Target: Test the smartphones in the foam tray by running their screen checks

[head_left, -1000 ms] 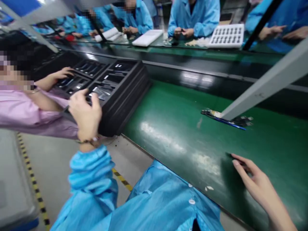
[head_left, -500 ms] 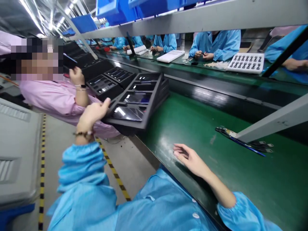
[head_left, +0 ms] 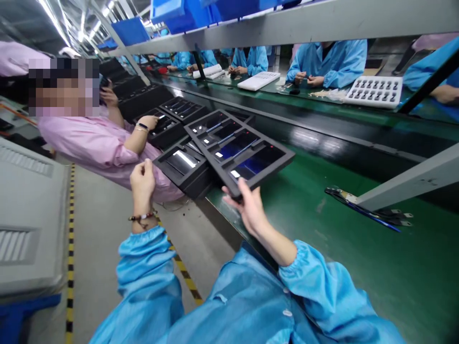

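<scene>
1. The right hand [head_left: 247, 205] pinches the near corner of the tray [head_left: 265, 176], thumb over the rim and fingers at the outer side and below.
2. The left hand [head_left: 142, 184] is apart from it, fingers curled in and thumb pressed to them; nothing shows in its grip.
3. The tray lies aslant, partly over the lower tray [head_left: 195, 181] and partly over the green bench [head_left: 358, 267]. Whether it rests on anything is hard to tell.
4. One corner is likely a weak hold for so broad a piece; a second hand on the opposite rim would steady it.
5. It should be held near level, so the panels [head_left: 261, 160] do not slide, with the thumb clear of the nearest one.
6. The tray is matt black, with a thick rim and dividers.
7. Its four slots hold dark, glossy panels, each with white at one end; blue glints along some edges, and small red marks show at the far ends.
</scene>
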Demonstrator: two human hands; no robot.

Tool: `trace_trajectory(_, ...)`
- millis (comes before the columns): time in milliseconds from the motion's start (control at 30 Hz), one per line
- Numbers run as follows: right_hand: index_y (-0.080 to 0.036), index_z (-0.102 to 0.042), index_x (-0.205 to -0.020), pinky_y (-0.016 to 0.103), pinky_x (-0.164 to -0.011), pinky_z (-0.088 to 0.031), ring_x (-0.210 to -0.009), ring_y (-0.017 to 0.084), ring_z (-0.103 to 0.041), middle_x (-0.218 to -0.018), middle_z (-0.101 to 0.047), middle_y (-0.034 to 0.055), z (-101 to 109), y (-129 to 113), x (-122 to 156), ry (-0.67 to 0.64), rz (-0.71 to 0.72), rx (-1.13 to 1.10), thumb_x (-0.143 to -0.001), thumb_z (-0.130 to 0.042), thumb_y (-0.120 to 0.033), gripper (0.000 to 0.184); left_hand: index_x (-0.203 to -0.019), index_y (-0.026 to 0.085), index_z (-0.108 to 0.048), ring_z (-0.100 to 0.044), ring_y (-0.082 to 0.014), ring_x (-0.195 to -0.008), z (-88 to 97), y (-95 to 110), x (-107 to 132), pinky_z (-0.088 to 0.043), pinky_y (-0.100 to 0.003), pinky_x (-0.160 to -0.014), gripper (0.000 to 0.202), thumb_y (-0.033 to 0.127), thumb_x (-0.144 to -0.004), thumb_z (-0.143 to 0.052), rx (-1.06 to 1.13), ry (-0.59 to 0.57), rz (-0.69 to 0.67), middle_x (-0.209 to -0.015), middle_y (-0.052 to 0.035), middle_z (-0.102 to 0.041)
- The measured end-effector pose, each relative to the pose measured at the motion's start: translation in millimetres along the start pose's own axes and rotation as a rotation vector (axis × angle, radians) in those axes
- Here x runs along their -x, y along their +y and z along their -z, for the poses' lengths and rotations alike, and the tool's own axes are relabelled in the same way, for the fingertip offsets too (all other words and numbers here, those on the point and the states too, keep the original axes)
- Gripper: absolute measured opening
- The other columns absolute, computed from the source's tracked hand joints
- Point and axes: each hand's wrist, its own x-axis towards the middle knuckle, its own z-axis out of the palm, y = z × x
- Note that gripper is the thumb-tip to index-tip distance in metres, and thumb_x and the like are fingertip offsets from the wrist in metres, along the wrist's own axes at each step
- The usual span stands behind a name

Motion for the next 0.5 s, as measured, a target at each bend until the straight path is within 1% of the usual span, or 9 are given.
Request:
trace_trajectory(33,-0.039,-0.041,-0.153,0.046,-0.098,-0.070,-0.119,0.023,-0.079,-0.160,-0.061,0.0024,-20,12,1,-0.097,-0.017,0.077,-0.098,-0.070,-0.068,0.070,-0.110,0.013,-0.064,-0.062,-0.0175,-0.100,-0.9,-2,-6,-0.052,-0.028,-0.091,0.054,0.063,-0.112,-0.043,0.021,-0.034,0.023,-0.095,-0.0028,-0.074)
trace_trajectory(100,-0.036,-0.049,-0.154,0.045,-0.097,-0.069,-0.125,0.025,-0.076,-0.155,-0.065,0.0039,-55,34,-2,-0.359,-0.037,0.290,-0.098,-0.061,-0.078,0.070,-0.118,0.013,-0.067,-0.066,-0.0161,-0.087,-4.5,-1,-11,-0.052,-0.026,-0.080,0.060,0.069,-0.109,-0.047,0.079,-0.144,0.063,-0.091,-0.0024,-0.075)
trace_trajectory(133,-0.032,-0.061,-0.146,0.045,-0.099,-0.068,-0.124,0.027,-0.075,-0.147,-0.071,0.0049,-68,43,-5,-0.445,-0.041,0.339,-0.091,-0.072,-0.077,0.072,-0.124,0.013,-0.068,-0.067,-0.0162,-0.084,-5.7,-1,-11,-0.053,-0.026,-0.076,0.064,0.072,-0.105,-0.055,0.105,-0.221,0.084,-0.091,-0.0022,-0.077)
trace_trajectory(200,-0.026,-0.076,-0.127,0.046,-0.103,-0.064,-0.119,0.030,-0.075,-0.130,-0.079,0.0062,-78,57,-12,-0.617,-0.029,0.485,-0.075,-0.091,-0.071,0.071,-0.135,0.016,-0.069,-0.069,-0.0170,-0.080,-4.2,-2,-15,-0.054,-0.026,-0.072,0.075,0.072,-0.087,-0.080,0.144,-0.352,0.128,-0.091,-0.0007,-0.079)
trace_trajectory(267,-0.025,-0.081,-0.116,0.045,-0.106,-0.061,-0.111,0.029,-0.076,-0.121,-0.081,0.0053,-68,68,-19,-0.710,-0.014,0.654,-0.070,-0.099,-0.061,0.061,-0.144,0.020,-0.067,-0.069,-0.0165,-0.077,2.1,-6,-27,-0.055,-0.026,-0.070,0.089,0.062,-0.071,-0.097,0.165,-0.419,0.165,-0.092,0.0017,-0.081)
trace_trajectory(333,-0.025,-0.081,-0.110,0.042,-0.105,-0.059,-0.107,0.026,-0.076,-0.115,-0.081,0.0042,-47,76,-26,-0.672,-0.015,0.782,-0.082,-0.092,-0.053,0.041,-0.148,0.023,-0.065,-0.071,-0.0165,-0.079,9.5,-12,-48,-0.057,-0.026,-0.073,0.091,0.055,-0.070,-0.100,0.177,-0.451,0.184,-0.096,0.0028,-0.083)
trace_trajectory(400,-0.024,-0.080,-0.104,0.042,-0.105,-0.058,-0.107,0.026,-0.075,-0.108,-0.081,0.0053,-27,84,-35,-0.513,-0.028,0.810,-0.092,-0.082,-0.046,0.026,-0.147,0.024,-0.065,-0.073,-0.0169,-0.089,13.3,-15,-75,-0.058,-0.025,-0.079,0.084,0.051,-0.075,-0.099,0.174,-0.467,0.181,-0.102,0.0037,-0.085)
trace_trajectory(433,-0.023,-0.080,-0.105,0.043,-0.106,-0.057,-0.109,0.026,-0.075,-0.108,-0.081,0.0065,-19,88,-41,-0.439,-0.030,0.812,-0.095,-0.078,-0.045,0.024,-0.146,0.024,-0.066,-0.073,-0.0169,-0.093,12.9,-15,-90,-0.058,-0.024,-0.082,0.081,0.050,-0.076,-0.099,0.164,-0.478,0.175,-0.103,0.0041,-0.085)
trace_trajectory(500,-0.023,-0.077,-0.118,0.046,-0.112,-0.055,-0.116,0.027,-0.073,-0.119,-0.079,0.0090,-11,97,-53,-0.313,-0.022,0.802,-0.099,-0.072,-0.046,0.031,-0.142,0.020,-0.069,-0.072,-0.0161,-0.093,8.2,-13,-119,-0.058,-0.023,-0.082,0.079,0.045,-0.074,-0.102,0.130,-0.521,0.163,-0.100,0.0045,-0.084)
